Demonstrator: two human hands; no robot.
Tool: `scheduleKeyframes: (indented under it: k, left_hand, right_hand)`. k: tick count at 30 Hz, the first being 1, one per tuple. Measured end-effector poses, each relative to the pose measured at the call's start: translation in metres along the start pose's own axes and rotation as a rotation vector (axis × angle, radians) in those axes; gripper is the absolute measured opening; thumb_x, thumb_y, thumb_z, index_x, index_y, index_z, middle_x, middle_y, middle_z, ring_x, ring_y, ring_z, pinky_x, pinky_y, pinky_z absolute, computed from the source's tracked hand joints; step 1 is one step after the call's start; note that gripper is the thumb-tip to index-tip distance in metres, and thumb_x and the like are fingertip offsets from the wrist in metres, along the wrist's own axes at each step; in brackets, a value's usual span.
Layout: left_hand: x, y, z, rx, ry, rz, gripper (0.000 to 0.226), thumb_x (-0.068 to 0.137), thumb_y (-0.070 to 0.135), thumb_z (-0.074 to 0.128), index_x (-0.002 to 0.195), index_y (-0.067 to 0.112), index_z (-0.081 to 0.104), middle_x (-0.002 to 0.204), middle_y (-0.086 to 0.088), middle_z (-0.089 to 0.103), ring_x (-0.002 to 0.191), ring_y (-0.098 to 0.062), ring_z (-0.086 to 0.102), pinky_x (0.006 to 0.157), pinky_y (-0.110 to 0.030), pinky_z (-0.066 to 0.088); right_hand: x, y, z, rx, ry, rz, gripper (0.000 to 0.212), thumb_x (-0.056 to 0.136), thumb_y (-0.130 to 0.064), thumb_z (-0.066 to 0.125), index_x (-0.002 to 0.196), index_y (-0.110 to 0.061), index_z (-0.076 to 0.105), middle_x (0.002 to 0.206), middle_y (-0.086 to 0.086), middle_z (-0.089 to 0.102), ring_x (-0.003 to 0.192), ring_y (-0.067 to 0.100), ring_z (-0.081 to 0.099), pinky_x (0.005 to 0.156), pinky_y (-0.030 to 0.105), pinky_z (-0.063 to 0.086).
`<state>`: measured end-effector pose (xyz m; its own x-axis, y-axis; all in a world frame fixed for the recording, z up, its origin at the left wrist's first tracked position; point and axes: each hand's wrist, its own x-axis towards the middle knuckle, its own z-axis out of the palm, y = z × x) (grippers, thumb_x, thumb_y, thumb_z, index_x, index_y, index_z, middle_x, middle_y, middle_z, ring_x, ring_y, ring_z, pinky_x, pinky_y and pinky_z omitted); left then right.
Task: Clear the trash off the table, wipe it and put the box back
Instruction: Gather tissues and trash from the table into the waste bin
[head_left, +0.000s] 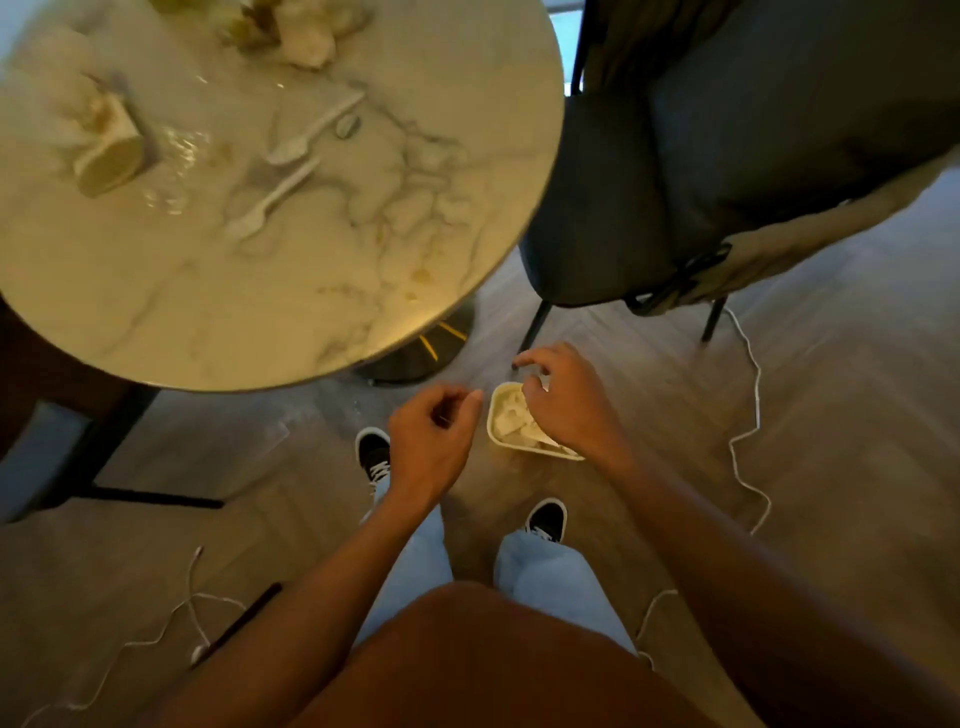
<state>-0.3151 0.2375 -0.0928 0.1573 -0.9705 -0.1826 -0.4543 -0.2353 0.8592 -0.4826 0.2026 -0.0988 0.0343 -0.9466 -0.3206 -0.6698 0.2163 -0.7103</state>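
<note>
A round marble table (218, 312) is strewn with two white plastic spoons (311, 132), a tipped cup (111, 156) and, seemingly, crumpled tissue (306, 31).

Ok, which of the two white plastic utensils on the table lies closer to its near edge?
The lower utensil, below the spoon on the marble table. It sits nearer the near edge; the spoon lies farther back, beside a small dark object.
</note>
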Motion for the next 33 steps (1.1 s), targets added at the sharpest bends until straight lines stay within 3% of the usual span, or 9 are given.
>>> scheduleKeyframes:
  k: [7,12,19,25,29,33]
  left_hand:
    - [0.019,0.001,-0.085,-0.118,0.192,-0.093,0.009,0.084,0.023,0.071,0.075,0.025,0.070,0.067,0.004,0.068,0.064,-0.004,0.062,0.064,-0.025,0.051]
    - [0.050,-0.008,-0.149,-0.166,0.295,-0.119,0.006,0.085,0.022,0.069,0.080,0.022,0.070,0.074,0.005,0.069,0.068,-0.001,0.062,0.061,-0.010,0.047]
    - [0.119,-0.042,-0.233,-0.193,0.369,-0.161,0.011,0.085,0.020,0.070,0.079,0.030,0.069,0.077,0.009,0.069,0.072,-0.001,0.063,0.066,-0.015,0.051]
    - [0.189,-0.065,-0.298,-0.147,0.305,-0.213,0.013,0.086,0.020,0.068,0.084,0.033,0.067,0.083,0.015,0.067,0.077,0.008,0.060,0.068,-0.008,0.043]
    - [0.241,-0.074,-0.335,-0.161,0.297,-0.257,0.010,0.087,0.021,0.066,0.089,0.031,0.066,0.086,0.014,0.066,0.080,0.003,0.061,0.072,-0.012,0.045]
    - [0.281,-0.082,-0.363,-0.167,0.314,-0.277,0.009,0.088,0.023,0.065,0.095,0.029,0.066,0.086,0.017,0.064,0.082,0.004,0.059,0.071,-0.009,0.042]
  right_hand:
    - [0.036,-0.103,-0.010,0.050,-0.037,-0.130,0.025,0.094,-0.014,0.052,0.115,-0.019,0.064,0.119,0.001,0.058,0.103,0.014,0.056,0.091,0.029,0.047]
    - [0.080,-0.166,0.013,-0.024,-0.079,-0.220,0.025,0.093,-0.014,0.053,0.115,-0.019,0.065,0.118,0.000,0.060,0.093,0.007,0.053,0.082,0.020,0.041]
    - [0.154,-0.254,0.071,-0.091,-0.142,-0.298,0.027,0.091,-0.013,0.054,0.113,-0.018,0.068,0.116,0.002,0.065,0.088,0.008,0.055,0.084,0.021,0.042]
    - [0.216,-0.330,0.127,-0.092,-0.179,-0.343,0.028,0.091,-0.012,0.052,0.114,-0.017,0.067,0.116,0.004,0.065,0.097,0.011,0.058,0.088,0.022,0.044]
    - [0.258,-0.377,0.161,-0.138,-0.173,-0.408,0.029,0.091,-0.015,0.056,0.118,-0.020,0.065,0.120,0.006,0.059,0.105,0.018,0.058,0.089,0.022,0.040]
    - [0.291,-0.415,0.197,-0.389,-0.203,-0.569,0.036,0.090,-0.020,0.055,0.125,-0.027,0.062,0.142,0.011,0.042,0.125,0.030,0.042,0.102,0.035,0.036]
